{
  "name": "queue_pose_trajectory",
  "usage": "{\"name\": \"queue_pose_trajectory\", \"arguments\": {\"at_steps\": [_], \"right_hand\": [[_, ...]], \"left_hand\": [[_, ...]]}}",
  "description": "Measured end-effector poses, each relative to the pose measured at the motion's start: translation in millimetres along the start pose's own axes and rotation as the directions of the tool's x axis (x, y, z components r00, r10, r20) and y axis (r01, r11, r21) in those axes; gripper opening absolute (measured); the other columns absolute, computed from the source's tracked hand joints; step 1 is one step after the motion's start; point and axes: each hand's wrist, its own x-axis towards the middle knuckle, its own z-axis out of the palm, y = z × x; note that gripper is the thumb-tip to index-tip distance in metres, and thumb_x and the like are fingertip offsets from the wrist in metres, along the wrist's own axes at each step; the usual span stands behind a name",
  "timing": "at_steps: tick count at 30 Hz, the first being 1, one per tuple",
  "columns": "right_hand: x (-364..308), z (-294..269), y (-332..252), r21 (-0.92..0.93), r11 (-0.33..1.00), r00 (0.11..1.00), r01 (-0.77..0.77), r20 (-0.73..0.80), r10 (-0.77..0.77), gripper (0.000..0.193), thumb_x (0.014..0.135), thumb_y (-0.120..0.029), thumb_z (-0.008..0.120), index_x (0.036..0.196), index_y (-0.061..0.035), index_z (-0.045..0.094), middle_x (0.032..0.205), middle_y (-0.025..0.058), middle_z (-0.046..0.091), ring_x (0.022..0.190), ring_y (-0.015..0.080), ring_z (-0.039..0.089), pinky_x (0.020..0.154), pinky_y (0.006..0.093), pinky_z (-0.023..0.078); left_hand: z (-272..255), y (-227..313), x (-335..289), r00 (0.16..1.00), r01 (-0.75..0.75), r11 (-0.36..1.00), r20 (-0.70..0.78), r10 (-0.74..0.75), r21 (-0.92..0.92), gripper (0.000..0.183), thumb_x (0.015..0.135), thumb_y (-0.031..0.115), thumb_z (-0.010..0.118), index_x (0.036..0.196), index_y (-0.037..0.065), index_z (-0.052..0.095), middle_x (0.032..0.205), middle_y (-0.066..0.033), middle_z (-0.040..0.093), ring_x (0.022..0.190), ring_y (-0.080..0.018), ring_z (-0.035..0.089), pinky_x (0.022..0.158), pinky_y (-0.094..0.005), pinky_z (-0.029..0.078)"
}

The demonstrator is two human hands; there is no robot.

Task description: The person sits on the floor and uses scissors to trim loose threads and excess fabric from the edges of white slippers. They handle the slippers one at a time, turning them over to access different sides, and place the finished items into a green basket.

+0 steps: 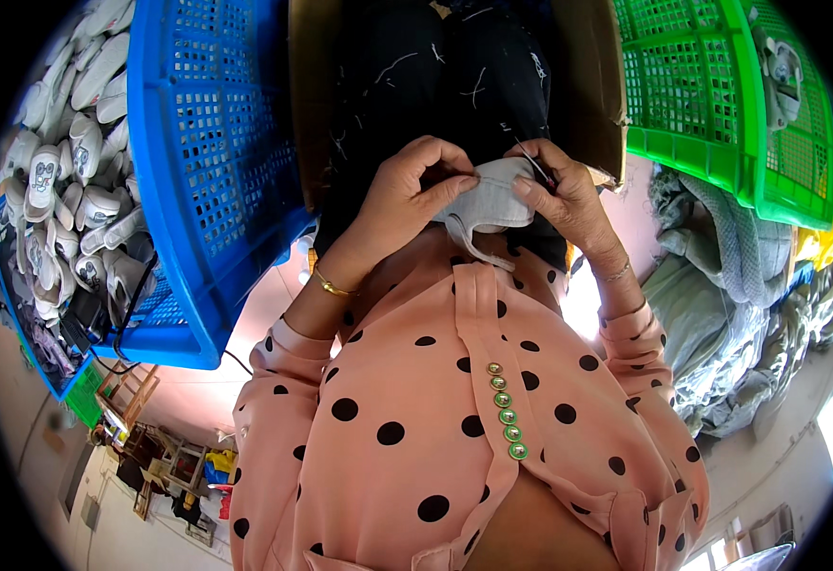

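Note:
A light grey fabric shoe piece [494, 195] is held over my lap, in front of my dark trousers. My left hand [407, 195] pinches its left edge between thumb and fingers. On the other side, my right hand [568, 195] has its thumb pressed on the cloth. A small pointed metal tool [529, 155] with a bit of red, like thread snips, sticks out from the right fingers; most of it is hidden in the hand. The lower strip of the piece hangs in a curve toward my shirt.
A blue plastic crate [209, 181] stands at my left, beside a heap of grey shoes [83, 181]. Open cardboard walls [583, 81] flank my legs. At the right are a green crate [687, 81] and bagged grey fabric [721, 295]. Loose white threads lie on my trousers.

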Motion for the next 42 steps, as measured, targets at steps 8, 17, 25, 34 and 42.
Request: {"name": "queue_pose_trajectory", "arguments": {"at_steps": [8, 17, 25, 34, 42], "right_hand": [[1, 1, 1, -0.013, 0.998, 0.998, 0.055, 0.011, -0.055, 0.04, 0.087, -0.026, 0.072, 0.114, -0.0018, 0.057, 0.093, 0.0104, 0.066, 0.083, 0.015, 0.062, 0.078, 0.0266, 0.049], [1, 2, 2, -0.037, 0.999, 0.999, 0.038, -0.005, -0.038, 0.041, 0.088, -0.028, 0.072, 0.114, -0.0015, 0.057, 0.094, 0.012, 0.066, 0.085, 0.0164, 0.063, 0.08, 0.0273, 0.05], [1, 1, -2, -0.029, 0.999, 1.0, 0.018, -0.003, -0.018, 0.041, 0.088, -0.028, 0.072, 0.115, -0.0014, 0.057, 0.095, 0.0122, 0.066, 0.086, 0.017, 0.064, 0.08, 0.0276, 0.05], [1, 1, 1, -0.074, 0.996, 0.998, 0.055, -0.001, -0.055, 0.042, 0.088, -0.031, 0.071, 0.115, -0.0023, 0.057, 0.091, 0.0124, 0.066, 0.083, 0.0184, 0.065, 0.077, 0.028, 0.051], [1, 0, 0, -0.108, 0.994, 0.999, 0.031, 0.014, -0.03, 0.044, 0.088, -0.033, 0.069, 0.116, -0.0024, 0.056, 0.095, 0.0133, 0.067, 0.084, 0.0209, 0.066, 0.077, 0.0287, 0.051]], "left_hand": [[-9, -10, 6, 0.991, -0.132, 0.969, 0.06, 0.122, 0.211, 0.011, 0.091, 0.009, 0.065, 0.096, 0.001, 0.06, 0.091, -0.0034, 0.059, 0.085, -0.0099, 0.054, 0.079, -0.0221, 0.044], [-8, 0, 2, 0.982, 0.187, 0.96, 0.063, -0.178, -0.207, 0.013, 0.096, 0.013, 0.061, 0.101, 0.001, 0.059, 0.096, -0.0012, 0.06, 0.088, -0.0078, 0.054, 0.081, -0.0234, 0.045], [-5, -5, 3, 0.997, -0.084, 0.982, 0.014, 0.082, 0.172, 0.013, 0.09, 0.006, 0.066, 0.101, 0.001, 0.059, 0.095, -0.0021, 0.06, 0.088, -0.0095, 0.055, 0.082, -0.0251, 0.046], [-10, -1, 0, 0.985, 0.163, 0.982, 0.078, -0.155, -0.096, 0.01, 0.097, 0.012, 0.057, 0.097, 0.001, 0.055, 0.094, -0.0017, 0.058, 0.084, -0.0081, 0.053, 0.076, -0.0216, 0.045], [12, 2, -3, 0.985, -0.076, 0.936, -0.122, 0.125, 0.343, 0.008, 0.1, 0.011, 0.052, 0.094, 0.005, 0.05, 0.089, -0.0004, 0.057, 0.076, -0.0088, 0.05, 0.07, -0.0208, 0.044]]}}
